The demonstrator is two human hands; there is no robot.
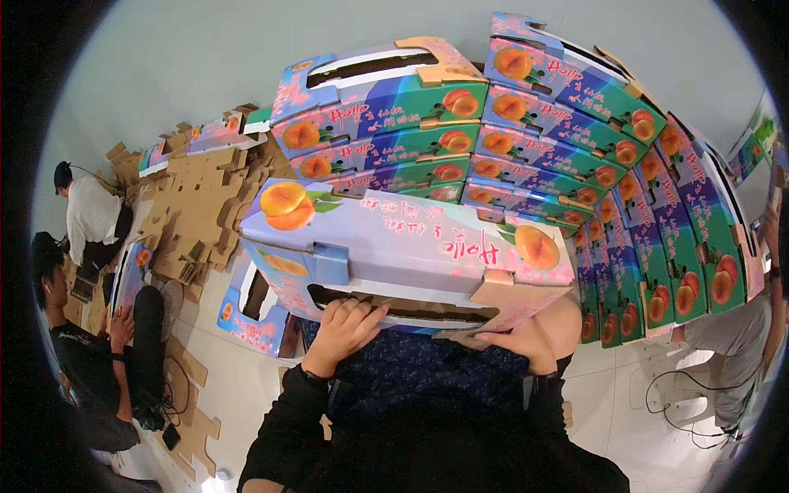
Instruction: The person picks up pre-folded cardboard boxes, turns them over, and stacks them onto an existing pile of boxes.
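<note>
A printed cardboard fruit box (403, 234), lilac and pink with peach pictures, rests across my lap. It has a long slot opening (411, 309) on the side toward me. My left hand (343, 330) hooks its fingers over the edge of that slot, near the left end. At the lower right corner, my right hand (526, 341) grips a folded brown flap (497, 289), its thumb showing and its other fingers hidden under the box.
Tall stacks of like boxes (542, 107) stand ahead and to the right. Flat brown cardboard pieces (193, 214) cover the floor at left. Another box (255, 312) sits by my left side. People sit at left (90, 345) and right (731, 337); black cables (699, 403) lie at right.
</note>
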